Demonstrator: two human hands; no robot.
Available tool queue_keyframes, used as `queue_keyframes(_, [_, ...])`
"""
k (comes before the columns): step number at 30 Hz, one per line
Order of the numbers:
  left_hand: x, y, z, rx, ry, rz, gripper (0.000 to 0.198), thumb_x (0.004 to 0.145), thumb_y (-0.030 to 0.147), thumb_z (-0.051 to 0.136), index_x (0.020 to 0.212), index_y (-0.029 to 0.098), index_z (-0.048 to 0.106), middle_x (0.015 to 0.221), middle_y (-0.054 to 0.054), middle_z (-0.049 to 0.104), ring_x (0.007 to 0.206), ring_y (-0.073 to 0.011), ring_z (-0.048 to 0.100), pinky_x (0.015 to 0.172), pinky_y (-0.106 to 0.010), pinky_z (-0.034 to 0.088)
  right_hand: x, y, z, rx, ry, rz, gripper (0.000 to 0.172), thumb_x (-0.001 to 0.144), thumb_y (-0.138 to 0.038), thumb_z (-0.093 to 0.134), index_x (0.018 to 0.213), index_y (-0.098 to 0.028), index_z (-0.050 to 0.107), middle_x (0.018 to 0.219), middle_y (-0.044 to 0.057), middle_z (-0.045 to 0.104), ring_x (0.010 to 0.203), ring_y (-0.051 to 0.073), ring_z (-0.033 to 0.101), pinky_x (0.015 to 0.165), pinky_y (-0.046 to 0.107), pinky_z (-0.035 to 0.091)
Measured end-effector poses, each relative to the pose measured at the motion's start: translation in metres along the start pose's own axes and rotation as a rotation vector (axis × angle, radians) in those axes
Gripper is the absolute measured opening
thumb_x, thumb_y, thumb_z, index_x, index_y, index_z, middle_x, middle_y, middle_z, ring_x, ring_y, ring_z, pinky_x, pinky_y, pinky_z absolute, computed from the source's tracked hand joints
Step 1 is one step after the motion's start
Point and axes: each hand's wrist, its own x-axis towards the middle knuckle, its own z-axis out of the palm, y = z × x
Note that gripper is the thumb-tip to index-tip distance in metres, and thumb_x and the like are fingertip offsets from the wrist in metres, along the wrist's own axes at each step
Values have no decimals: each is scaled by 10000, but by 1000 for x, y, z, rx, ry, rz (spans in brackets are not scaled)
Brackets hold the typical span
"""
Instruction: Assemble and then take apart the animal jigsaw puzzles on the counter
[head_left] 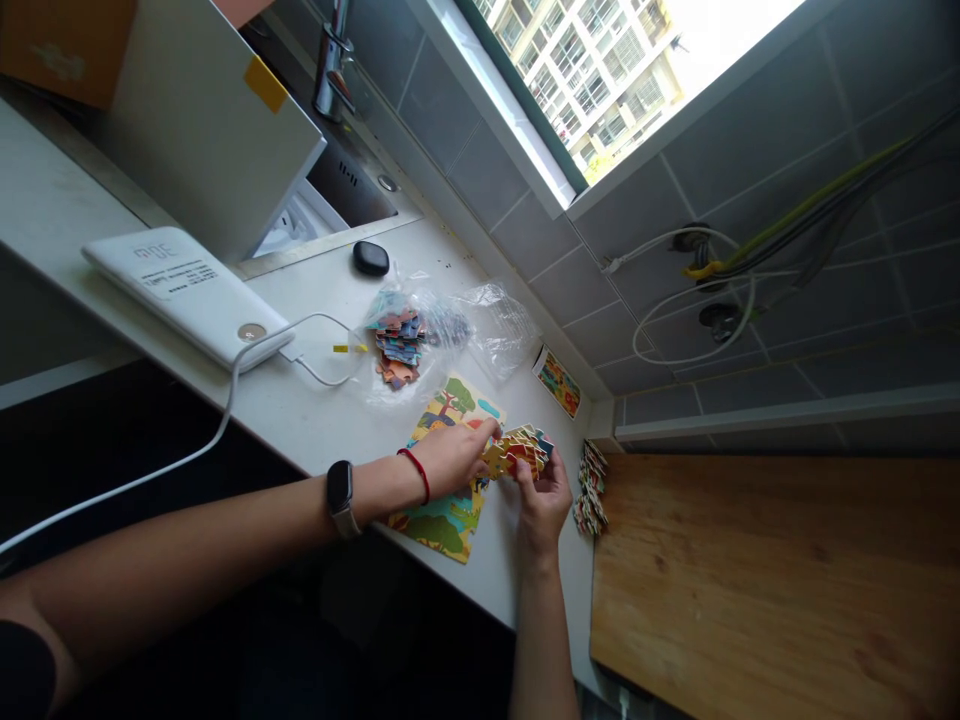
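A stack of puzzle pieces [523, 450] is held up between my two hands. My right hand [545, 495] grips the stack at its right end, thumb on top. My left hand [450, 457], with a red string and a dark watch on its wrist, has its fingers closed at the stack's left edge; whether they pinch a single piece is hidden. Below the hands lies a partly joined colourful puzzle [439, 525] with trees and animals, partly covered by my left hand. More pieces [400, 345] sit in a clear plastic bag [491, 325] behind it.
A white power bank [187, 290] with a white cable lies at the left, near a black case [370, 258]. A small picture card [557, 381] leans by the wall. Piled pieces [591, 488] stand beside the wooden board [780, 570]. A sink [352, 185] is behind.
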Motion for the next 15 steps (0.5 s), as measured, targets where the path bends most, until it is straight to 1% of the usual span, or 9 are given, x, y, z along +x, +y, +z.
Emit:
queue_keyframes(2, [-1, 0, -1, 7, -10, 4, 562, 936, 246, 653, 1451, 235, 429, 1021, -74, 769, 1005, -282, 740, 791, -316, 532, -2, 1, 0, 90, -25, 63, 617, 768, -395, 831, 1318, -192, 637, 1269, 121, 713, 1047, 249, 716, 960, 430, 572])
queue_keyframes(4, [-1, 0, 0, 9, 22, -13, 704, 929, 249, 664, 1545, 237, 321, 1038, -75, 769, 1019, -287, 738, 797, -320, 531, -3, 4, -1, 180, -87, 141, 579, 762, -412, 836, 1272, -202, 659, 1221, 113, 730, 1023, 247, 720, 942, 430, 577])
queue_keyframes(5, [-1, 0, 0, 12, 47, -27, 751, 928, 251, 666, 1572, 231, 279, 1048, -81, 768, 1023, -290, 737, 798, -324, 530, -3, 6, -2, 208, -112, 174, 565, 754, -418, 844, 1248, -208, 670, 1202, 109, 735, 1019, 247, 719, 939, 429, 576])
queue_keyframes(6, [-1, 0, 1, 17, 66, -40, 766, 927, 259, 667, 1580, 226, 269, 1060, -87, 767, 1026, -295, 735, 799, -329, 530, -4, 8, -2, 224, -126, 197, 553, 747, -426, 851, 1227, -214, 678, 1189, 107, 739, 1017, 246, 719, 940, 430, 574])
queue_keyframes(7, [-1, 0, 2, 26, 77, -48, 741, 929, 273, 666, 1570, 224, 297, 1075, -95, 765, 1030, -301, 733, 799, -335, 530, -5, 10, -3, 235, -126, 211, 542, 747, -447, 852, 1211, -222, 682, 1184, 104, 741, 1018, 246, 718, 943, 432, 570])
queue_keyframes(9, [0, 0, 2, 37, 81, -45, 625, 939, 313, 656, 1507, 230, 407, 1114, -103, 758, 1040, -307, 729, 797, -341, 529, -7, 12, -4, 253, -118, 217, 545, 755, -520, 835, 1195, -235, 683, 1195, 107, 738, 1039, 255, 713, 955, 447, 561])
queue_keyframes(11, [1, 0, 3, 38, 84, -36, 499, 951, 354, 644, 1416, 239, 506, 1120, -97, 759, 1028, -303, 730, 791, -341, 526, -8, 12, -4, 245, -150, 202, 600, 719, -553, 855, 1199, -239, 679, 1217, 115, 735, 1080, 274, 703, 973, 459, 555])
queue_keyframes(13, [2, 0, 5, 30, 96, -34, 438, 955, 395, 648, 1353, 238, 555, 1060, -81, 771, 987, -290, 736, 777, -333, 521, -10, 9, -1, 201, -202, 187, 627, 675, -497, 901, 1201, -240, 677, 1232, 112, 735, 1103, 288, 698, 988, 460, 553])
queue_keyframes(15, [3, -1, 7, 26, 107, -38, 432, 951, 438, 660, 1324, 238, 574, 969, -58, 781, 934, -275, 741, 755, -321, 513, -10, 6, 1, 168, -232, 185, 583, 683, -414, 910, 1188, -237, 679, 1218, 99, 743, 1089, 282, 704, 997, 449, 552])
